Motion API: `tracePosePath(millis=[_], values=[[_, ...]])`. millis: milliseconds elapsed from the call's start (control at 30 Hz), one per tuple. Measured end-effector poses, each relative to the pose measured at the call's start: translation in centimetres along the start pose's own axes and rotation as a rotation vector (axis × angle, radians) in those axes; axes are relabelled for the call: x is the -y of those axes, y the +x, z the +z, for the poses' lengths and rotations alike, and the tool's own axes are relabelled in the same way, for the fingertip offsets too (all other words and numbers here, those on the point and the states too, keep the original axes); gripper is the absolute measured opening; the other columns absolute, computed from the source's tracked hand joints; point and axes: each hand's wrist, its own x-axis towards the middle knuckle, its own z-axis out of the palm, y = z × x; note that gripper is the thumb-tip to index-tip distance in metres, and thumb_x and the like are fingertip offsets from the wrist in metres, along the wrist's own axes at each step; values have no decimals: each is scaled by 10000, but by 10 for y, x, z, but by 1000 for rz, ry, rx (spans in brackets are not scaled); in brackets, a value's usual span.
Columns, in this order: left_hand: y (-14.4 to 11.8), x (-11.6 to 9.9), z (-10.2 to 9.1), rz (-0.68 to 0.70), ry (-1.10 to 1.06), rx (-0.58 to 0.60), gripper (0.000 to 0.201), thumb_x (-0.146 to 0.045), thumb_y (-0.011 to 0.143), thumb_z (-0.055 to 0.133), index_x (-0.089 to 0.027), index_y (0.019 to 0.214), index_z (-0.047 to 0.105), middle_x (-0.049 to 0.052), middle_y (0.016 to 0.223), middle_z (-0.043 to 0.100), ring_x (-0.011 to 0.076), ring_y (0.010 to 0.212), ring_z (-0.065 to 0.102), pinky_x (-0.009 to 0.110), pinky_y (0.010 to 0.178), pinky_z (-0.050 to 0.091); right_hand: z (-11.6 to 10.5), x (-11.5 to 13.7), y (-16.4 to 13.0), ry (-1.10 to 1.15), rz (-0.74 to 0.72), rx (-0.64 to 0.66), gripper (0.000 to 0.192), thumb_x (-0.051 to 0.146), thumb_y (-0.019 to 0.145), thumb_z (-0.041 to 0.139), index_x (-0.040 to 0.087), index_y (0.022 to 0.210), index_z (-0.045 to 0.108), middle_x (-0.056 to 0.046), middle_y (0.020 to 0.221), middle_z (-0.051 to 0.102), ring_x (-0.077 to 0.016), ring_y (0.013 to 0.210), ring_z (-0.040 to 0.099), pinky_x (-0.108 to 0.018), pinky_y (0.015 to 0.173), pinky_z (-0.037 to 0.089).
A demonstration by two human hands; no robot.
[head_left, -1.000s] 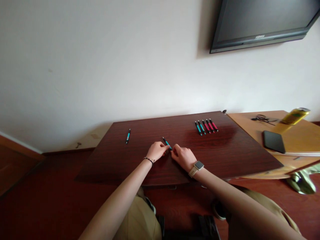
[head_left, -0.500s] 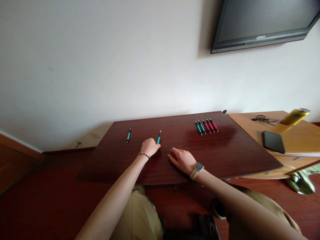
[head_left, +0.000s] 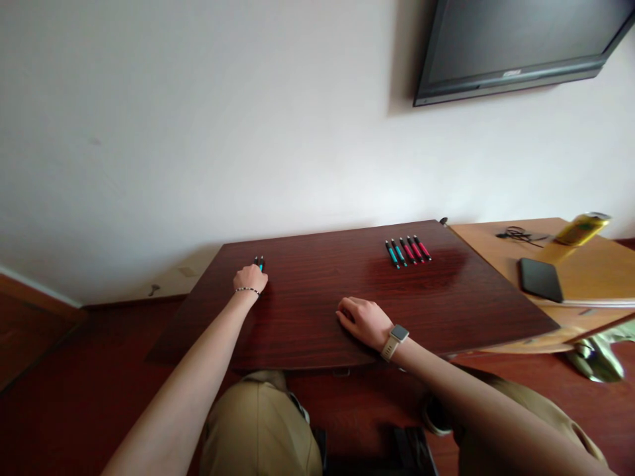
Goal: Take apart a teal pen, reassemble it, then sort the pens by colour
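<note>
My left hand (head_left: 251, 279) reaches to the far left part of the dark wooden table (head_left: 446, 297), closed around a teal pen (head_left: 261, 262). Only the pen's tip shows past my fingers, right beside the tip of a second teal pen (head_left: 256, 261) lying there. My right hand (head_left: 364, 320), with a watch on the wrist, rests palm down near the table's front edge, fingers loosely bent and holding nothing. A row of several pens (head_left: 407, 251), teal ones on the left and red ones on the right, lies at the far right of the table.
A lighter wooden table (head_left: 585, 271) adjoins on the right, carrying a black phone (head_left: 540, 279), a yellow can (head_left: 578, 229) and a dark tangled cord (head_left: 518, 233). A TV (head_left: 516, 46) hangs on the white wall. My knees are below the table edge.
My left hand carried the teal pen from the table's middle to the far left, beside the lone teal pen. My right hand let go of it and stayed near the front edge.
</note>
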Motion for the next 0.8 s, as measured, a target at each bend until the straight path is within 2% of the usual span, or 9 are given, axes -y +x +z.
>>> tracePosePath(millis=[133, 300, 500, 800], values=[[2, -2, 2, 14, 19, -11, 369, -310, 864, 585, -69, 1061, 784, 287, 1116, 748, 397, 1061, 725, 432, 854, 575, -1, -1, 0, -14, -2, 3, 163, 319, 1039, 554, 217, 922, 603, -11, 864, 664, -153, 752, 599, -260, 706, 381], [-3, -3, 5, 53, 32, -56, 429, -363, 911, 538, -44, 1097, 757, 289, 1111, 746, 409, 1066, 722, 459, 868, 574, -3, 1, -1, -21, -10, 13, 158, 315, 1043, 542, 216, 942, 611, -16, 888, 668, -159, 787, 611, -259, 725, 398], [-5, -4, 6, 55, 38, -82, 397, -293, 930, 484, -27, 1100, 725, 298, 1081, 744, 389, 1036, 732, 440, 856, 567, -4, 1, 0, -21, -3, 38, 159, 317, 1047, 534, 213, 969, 624, -28, 922, 680, -167, 834, 633, -262, 761, 419], [0, 5, 14, 54, 73, -158, 406, -352, 949, 496, -34, 1135, 664, 280, 1035, 747, 403, 1011, 740, 461, 841, 567, -3, 0, -1, -22, -6, 32, 150, 312, 1047, 535, 211, 979, 623, -29, 932, 683, -165, 851, 640, -259, 766, 421]])
